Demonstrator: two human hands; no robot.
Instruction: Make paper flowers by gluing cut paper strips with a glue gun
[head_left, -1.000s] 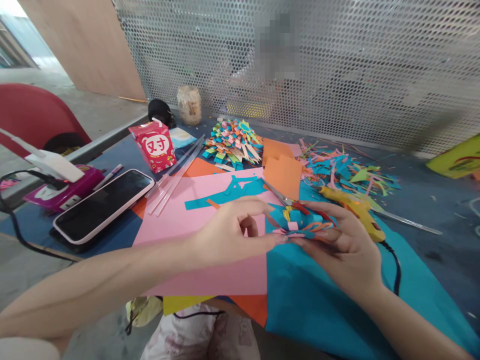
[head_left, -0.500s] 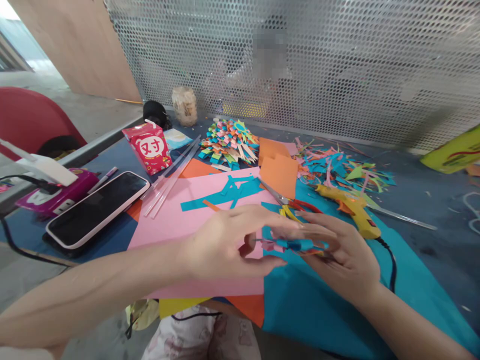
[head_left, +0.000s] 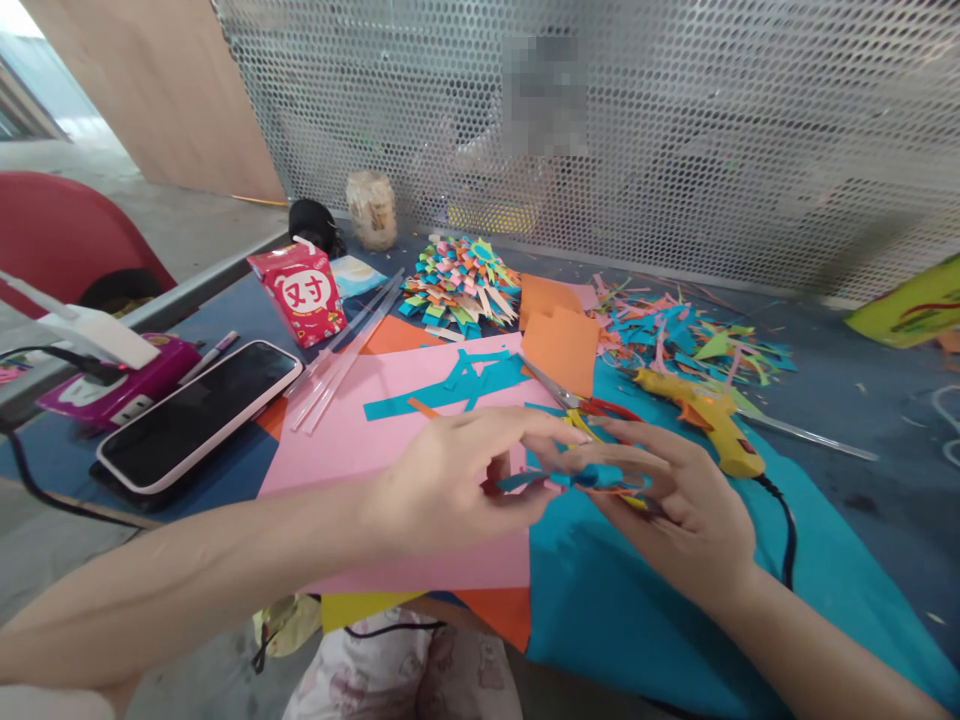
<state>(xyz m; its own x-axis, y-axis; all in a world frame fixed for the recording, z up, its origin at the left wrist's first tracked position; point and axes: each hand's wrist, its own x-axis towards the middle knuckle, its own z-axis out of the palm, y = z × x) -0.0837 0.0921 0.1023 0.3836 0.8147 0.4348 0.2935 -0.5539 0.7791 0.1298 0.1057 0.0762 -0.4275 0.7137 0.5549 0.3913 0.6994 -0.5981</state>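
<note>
Loops: the paper loops [head_left: 598,478] are sitting in the fingers, above the blue sheet [head_left: 645,610].
Right hand [head_left: 697,510]: is gripping the loops, best lightly, since hard squeezing could be flattening them.
Left hand [head_left: 465,470]: is apparently pinching the blue strip [head_left: 517,481]; steady tension should be guarding against creases.
Scissors [head_left: 559,393]: are lying just beyond the fingers.
Glue gun [head_left: 716,425]: is resting near the right knuckles, its possibly hot tip calling for clearance.

The pink sheet [head_left: 450,540] and the blue sheet [head_left: 615,600] look like smooth, matt paper. The phone [head_left: 199,415] has a glossy black face, and the glue gun [head_left: 705,415] looks like yellow plastic. The perforated screen [head_left: 675,150] looks like dull metal.
</note>
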